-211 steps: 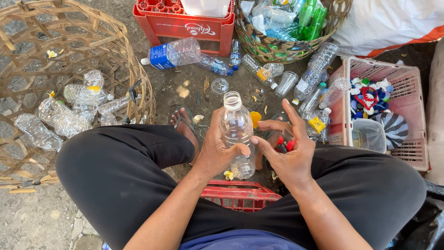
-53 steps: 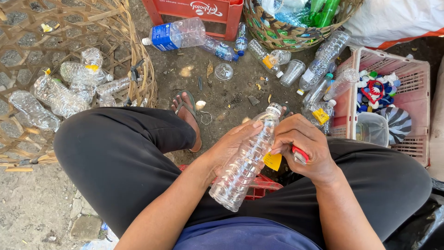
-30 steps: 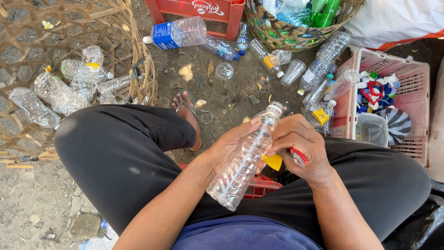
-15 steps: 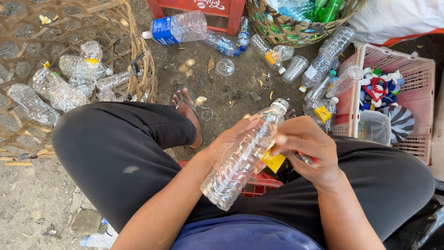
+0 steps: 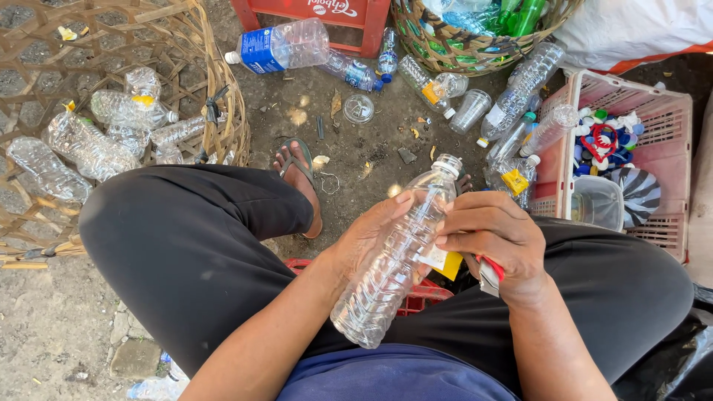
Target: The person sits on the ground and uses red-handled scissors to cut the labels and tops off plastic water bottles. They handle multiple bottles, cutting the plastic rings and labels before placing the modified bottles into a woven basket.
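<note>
A large woven basket (image 5: 111, 96) fills the upper left, holding crushed clear bottles (image 5: 82, 145), some with bits of yellow label. A white sack with an orange stripe (image 5: 631, 30) lies at the top right, above a pink plastic crate (image 5: 668, 171) that holds a heap of coloured bottle caps (image 5: 605, 141) and a clear tub (image 5: 598, 200). At the top edge stands a red crate (image 5: 312, 15), and beside it a round woven basket (image 5: 475, 44) of green and clear bottles. On the dirt ahead lies a big clear bottle with a blue label (image 5: 278, 46), with smaller blue-labelled bottles (image 5: 364, 70) just beside it; more clear bottles (image 5: 520, 111) lean against the pink crate, one with a yellow label. A sandalled foot (image 5: 301, 178) rests on the ground between these and the person's black-trousered knees. Over the lap, the clear ribbed bottle (image 5: 394, 260) is held tilted, uncapped neck pointing up and away. The left hand (image 5: 368, 238) wraps around its middle from below. The right hand (image 5: 494, 245) pinches a yellow label (image 5: 444, 261) at the bottle's side while gripping a red-handled cutter (image 5: 489, 273) in the palm.
</note>
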